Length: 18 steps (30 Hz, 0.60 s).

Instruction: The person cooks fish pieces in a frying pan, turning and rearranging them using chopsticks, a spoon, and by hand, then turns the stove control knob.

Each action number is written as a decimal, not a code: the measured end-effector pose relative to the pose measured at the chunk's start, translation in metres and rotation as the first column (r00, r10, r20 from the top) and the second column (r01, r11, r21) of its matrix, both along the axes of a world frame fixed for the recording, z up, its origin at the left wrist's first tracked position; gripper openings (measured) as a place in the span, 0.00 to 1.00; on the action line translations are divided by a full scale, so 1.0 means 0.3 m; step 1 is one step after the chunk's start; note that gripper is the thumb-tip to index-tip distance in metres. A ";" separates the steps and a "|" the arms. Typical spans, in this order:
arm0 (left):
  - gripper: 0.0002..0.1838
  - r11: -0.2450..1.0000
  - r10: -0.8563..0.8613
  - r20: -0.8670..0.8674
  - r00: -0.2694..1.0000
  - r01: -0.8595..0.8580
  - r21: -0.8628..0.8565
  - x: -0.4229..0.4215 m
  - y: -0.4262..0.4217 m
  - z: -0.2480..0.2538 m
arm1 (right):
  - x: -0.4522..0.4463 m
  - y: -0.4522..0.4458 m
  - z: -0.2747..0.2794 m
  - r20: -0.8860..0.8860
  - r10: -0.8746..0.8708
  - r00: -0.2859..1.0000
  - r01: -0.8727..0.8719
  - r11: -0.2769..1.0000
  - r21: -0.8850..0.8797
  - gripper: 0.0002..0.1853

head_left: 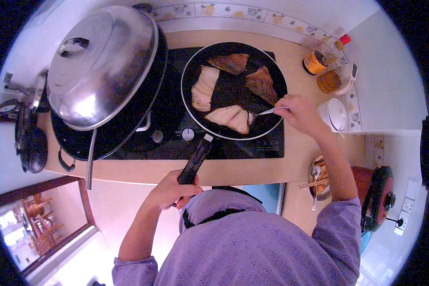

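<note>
My left hand is wrapped round the black handle of a frying pan. In the pan lie two browned, fish-like pieces, one at the back and one at the right. Two paler pieces lie at the left and the front. Over the pan's right rim, my right hand pinches a slim metal fork or spoon. Its head is at the right end of the front pale piece; whether it is a fork or a spoon is unclear.
A large wok with a domed metal lid stands left of the pan on the black stove. A long metal handle sticks out from it. Right are a sauce bottle, a jar, a white cup and a food bowl.
</note>
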State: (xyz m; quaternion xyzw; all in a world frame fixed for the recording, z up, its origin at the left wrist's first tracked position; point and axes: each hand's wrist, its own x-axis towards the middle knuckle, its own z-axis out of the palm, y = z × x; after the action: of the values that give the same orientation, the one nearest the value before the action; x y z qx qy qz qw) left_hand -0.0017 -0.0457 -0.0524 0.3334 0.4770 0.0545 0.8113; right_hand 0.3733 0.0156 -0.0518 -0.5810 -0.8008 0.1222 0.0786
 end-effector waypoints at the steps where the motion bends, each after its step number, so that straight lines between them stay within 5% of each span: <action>1: 0.10 1.000 -0.005 -0.010 1.000 0.005 0.001 0.000 0.000 0.000 | -0.003 0.002 0.004 0.010 0.005 1.000 -0.005 1.000 -0.009 0.09; 18: 0.11 1.000 0.007 0.001 1.000 -0.007 -0.007 -0.006 -0.007 -0.018 | -0.021 0.037 -0.009 -0.035 0.045 0.998 -0.045 0.999 0.011 0.11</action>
State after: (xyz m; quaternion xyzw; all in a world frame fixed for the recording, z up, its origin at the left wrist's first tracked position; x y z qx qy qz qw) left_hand -0.0035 -0.0479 -0.0577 0.3291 0.4778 0.0559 0.8126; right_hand 0.3669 0.0265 -0.0546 -0.5602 -0.8128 0.1300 0.0930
